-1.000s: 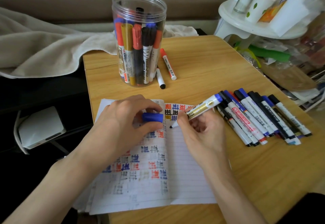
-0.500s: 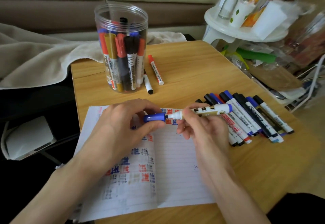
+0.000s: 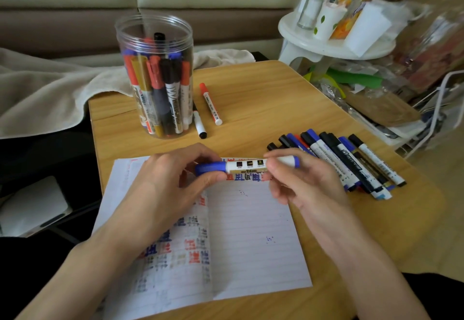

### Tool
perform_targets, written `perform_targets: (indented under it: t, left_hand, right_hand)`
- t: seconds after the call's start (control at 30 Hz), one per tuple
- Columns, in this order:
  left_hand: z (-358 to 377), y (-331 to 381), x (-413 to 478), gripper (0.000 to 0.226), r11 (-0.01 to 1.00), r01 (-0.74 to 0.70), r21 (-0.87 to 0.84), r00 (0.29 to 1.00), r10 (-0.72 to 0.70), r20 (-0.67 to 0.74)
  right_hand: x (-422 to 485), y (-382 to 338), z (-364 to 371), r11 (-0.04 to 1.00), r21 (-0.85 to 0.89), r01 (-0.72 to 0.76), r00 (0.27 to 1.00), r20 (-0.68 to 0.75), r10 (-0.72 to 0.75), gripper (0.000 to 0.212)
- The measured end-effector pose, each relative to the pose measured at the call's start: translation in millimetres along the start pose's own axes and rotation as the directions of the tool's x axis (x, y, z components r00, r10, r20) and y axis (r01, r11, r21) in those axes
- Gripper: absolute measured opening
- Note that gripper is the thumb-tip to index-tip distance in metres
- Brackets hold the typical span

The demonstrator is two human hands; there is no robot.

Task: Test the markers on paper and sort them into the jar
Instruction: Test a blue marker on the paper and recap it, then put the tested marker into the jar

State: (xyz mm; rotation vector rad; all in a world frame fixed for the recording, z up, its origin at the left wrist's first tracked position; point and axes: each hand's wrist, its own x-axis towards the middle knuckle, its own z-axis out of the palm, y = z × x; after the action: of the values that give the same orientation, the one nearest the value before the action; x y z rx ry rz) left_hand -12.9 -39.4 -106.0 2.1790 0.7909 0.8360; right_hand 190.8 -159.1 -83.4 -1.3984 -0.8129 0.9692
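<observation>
We hold the blue marker point(image 3: 251, 165) level at frame centre, just above the lined paper point(image 3: 251, 231). Our left hand point(image 3: 175, 176) pinches its blue cap point(image 3: 211, 169); our right hand point(image 3: 298, 181) grips the other end. This looks like capping: push the cap straight on till seated, then go to the jar point(image 3: 155, 78), upper left of centre.

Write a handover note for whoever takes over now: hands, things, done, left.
Left hand: fingers pinch the blue cap.
Right hand: holds the marker by its barrel, level above the paper; cap looks seated.
Jar: upright at the back of the table, many markers inside; two markers lie beside it.
Done: paper carries many test marks.
Left: likely jar this marker, then test the row on the right.
</observation>
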Motion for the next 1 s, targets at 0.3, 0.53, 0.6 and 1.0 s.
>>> perform_targets:
  t: [0.3, 0.53, 0.6, 1.0]
  left_hand:
    - [0, -1, 1, 0.024, 0.994, -0.074, 0.085, 0.996, 0.078, -0.045]
    - [4, -2, 1, 0.020, 0.987, -0.121, 0.102, 0.991, 0.127, -0.051]
    - [6, -2, 2, 0.021, 0.985, -0.140, 0.099, 0.988, 0.145, -0.051]
    - [19, 3, 23, 0.018, 0.982, -0.165, 0.093, 0.985, 0.161, 0.055]
  right_hand:
    - [-3, 10, -7, 0.936, -0.286, 0.204, 0.979, 0.073, -0.191, 0.024]
    - [-4, 16, -6, 0.927, -0.292, 0.237, 0.972, 0.063, -0.228, 0.022]
    - [-3, 18, -6, 0.920, -0.306, 0.245, 0.969, 0.058, -0.239, 0.022]
    - [-3, 21, -23, 0.746, -0.593, 0.304, 0.947, 0.105, -0.303, 0.017]
